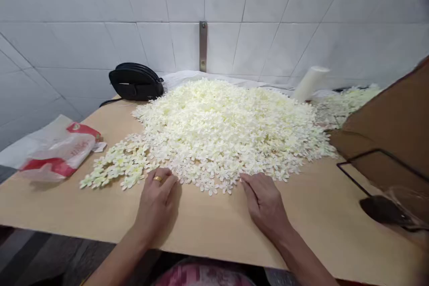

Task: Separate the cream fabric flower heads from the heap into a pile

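A black bag (136, 84) and a crumpled plastic bag (78, 145) lie near a tiled wall (90, 44).

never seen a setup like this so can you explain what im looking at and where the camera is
No machine here, just a person working bare-handed. The single picture comes from a camera worn on the head, looking forward and down. On the table lies a big heap of small white flowers, with a black bag behind on the left and a plastic bag nearer. The left hand, wearing a ring, and the right hand are at the heap's front edge; whether either grips a flower is unclear.
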Demonstrator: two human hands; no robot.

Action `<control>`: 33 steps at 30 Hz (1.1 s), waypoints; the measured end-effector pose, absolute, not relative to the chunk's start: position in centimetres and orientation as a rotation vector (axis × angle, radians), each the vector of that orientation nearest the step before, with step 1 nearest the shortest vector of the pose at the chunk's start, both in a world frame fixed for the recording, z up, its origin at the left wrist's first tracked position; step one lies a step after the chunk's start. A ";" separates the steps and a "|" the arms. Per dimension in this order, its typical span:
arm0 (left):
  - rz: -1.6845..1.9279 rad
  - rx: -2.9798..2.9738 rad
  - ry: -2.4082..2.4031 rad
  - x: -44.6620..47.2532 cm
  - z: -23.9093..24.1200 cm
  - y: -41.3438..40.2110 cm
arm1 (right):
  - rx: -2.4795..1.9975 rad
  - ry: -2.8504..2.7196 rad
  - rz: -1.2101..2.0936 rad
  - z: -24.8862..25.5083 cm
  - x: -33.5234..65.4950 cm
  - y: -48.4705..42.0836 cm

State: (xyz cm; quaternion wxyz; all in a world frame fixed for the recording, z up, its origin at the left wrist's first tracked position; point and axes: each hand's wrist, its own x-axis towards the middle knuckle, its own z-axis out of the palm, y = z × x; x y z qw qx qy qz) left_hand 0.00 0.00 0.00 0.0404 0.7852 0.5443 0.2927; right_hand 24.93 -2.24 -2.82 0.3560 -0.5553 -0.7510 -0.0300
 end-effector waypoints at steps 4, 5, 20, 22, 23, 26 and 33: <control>0.975 2.332 1.618 -0.4 -0.2 -0.4 | -1.402 -1.932 -0.094 -2.6 24.8 -2.4; 1.000 2.300 1.583 -0.5 -0.2 -0.5 | -1.396 -1.930 -0.096 -2.6 24.8 -2.4; 1.001 1.145 1.253 1.1 1.4 -0.3 | -1.381 -1.920 -0.101 -2.8 24.8 -2.5; 1.013 1.098 1.240 1.2 1.2 -0.3 | -1.381 -1.922 -0.092 -2.9 24.8 -2.5; 1.020 1.059 1.227 1.2 1.1 -0.3 | -1.382 -1.924 -0.088 -2.9 24.8 -2.5; 1.045 0.930 1.148 1.4 0.8 -0.2 | -1.377 -1.930 -0.079 -2.9 24.9 -2.6; 1.060 0.762 0.975 1.9 1.1 -0.1 | -1.349 -1.915 -0.083 -2.8 24.8 -2.5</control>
